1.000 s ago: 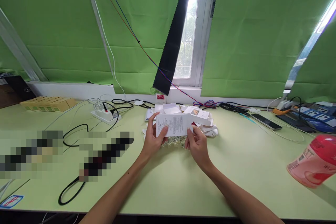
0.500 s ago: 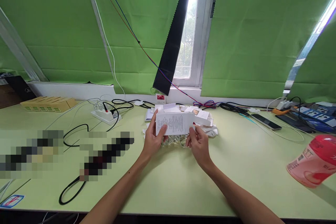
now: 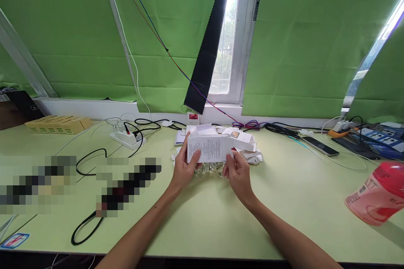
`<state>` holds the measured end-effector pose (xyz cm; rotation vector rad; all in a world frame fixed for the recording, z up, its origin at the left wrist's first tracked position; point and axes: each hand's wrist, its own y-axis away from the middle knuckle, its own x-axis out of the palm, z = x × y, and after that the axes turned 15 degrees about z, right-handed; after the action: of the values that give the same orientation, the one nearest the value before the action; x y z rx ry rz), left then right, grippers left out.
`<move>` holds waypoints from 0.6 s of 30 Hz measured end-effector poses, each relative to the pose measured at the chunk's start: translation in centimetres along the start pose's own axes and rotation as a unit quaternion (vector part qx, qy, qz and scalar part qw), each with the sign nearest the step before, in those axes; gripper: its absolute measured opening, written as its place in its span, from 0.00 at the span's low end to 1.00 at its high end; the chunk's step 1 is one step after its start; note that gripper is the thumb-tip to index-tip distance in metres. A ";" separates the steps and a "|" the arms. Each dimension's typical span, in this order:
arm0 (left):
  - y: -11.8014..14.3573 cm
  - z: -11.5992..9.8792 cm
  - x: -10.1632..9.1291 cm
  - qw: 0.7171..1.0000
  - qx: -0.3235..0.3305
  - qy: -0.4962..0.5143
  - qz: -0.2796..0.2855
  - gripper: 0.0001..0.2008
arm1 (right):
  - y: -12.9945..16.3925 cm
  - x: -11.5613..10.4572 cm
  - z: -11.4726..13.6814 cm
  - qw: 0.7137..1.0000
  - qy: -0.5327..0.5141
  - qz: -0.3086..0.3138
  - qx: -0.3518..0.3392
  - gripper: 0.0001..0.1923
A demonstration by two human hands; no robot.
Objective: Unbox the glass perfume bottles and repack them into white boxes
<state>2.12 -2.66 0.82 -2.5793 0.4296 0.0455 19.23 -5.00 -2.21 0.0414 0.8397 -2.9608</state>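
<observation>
Both hands hold a flat white carton (image 3: 210, 148) covered in small dark print, in front of me over the table. My left hand (image 3: 183, 168) is closed around its left end, the thumb lying on the printed face and the other fingers behind. At the lower right corner, my right hand (image 3: 239, 173) pinches the carton between thumb and fingers. Right behind is a heap of opened white boxes (image 3: 248, 145) and crumpled packaging, partly hidden by the carton. Crinkled silver foil (image 3: 208, 169) shows under the carton's lower edge, between the hands.
On the pale green table (image 3: 202, 227), a pink container with a red lid (image 3: 377, 193) is at the right, a phone (image 3: 320, 146) behind it. A white power strip (image 3: 126, 138) and yellow boxes (image 3: 58, 125) stand at the left. Black cables (image 3: 279, 129) run along the wall.
My right hand has shifted slightly left along the carton's lower right corner. The left hand and the carton have stayed nearly still.
</observation>
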 end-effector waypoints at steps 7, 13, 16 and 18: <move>-0.2 0.0 0.1 1.000 0.017 0.005 -0.003 0.37 | -0.1 -0.1 0.3 0.999 -0.034 -0.014 -0.001 0.18; -0.2 0.1 0.1 1.000 0.021 0.013 -0.007 0.34 | -0.3 0.0 0.8 0.996 -0.084 -0.020 -0.002 0.20; -0.1 0.3 0.1 1.000 0.021 0.013 -0.008 0.34 | -0.2 0.0 0.8 0.996 -0.086 -0.012 -0.001 0.19; 0.0 0.4 0.1 1.000 0.019 0.010 -0.006 0.34 | -0.1 0.0 0.6 0.997 -0.079 -0.002 -0.001 0.18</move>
<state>2.26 -2.50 0.50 -2.5473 0.4182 0.0070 19.18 -5.21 -1.62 -0.1939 0.8228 -2.9194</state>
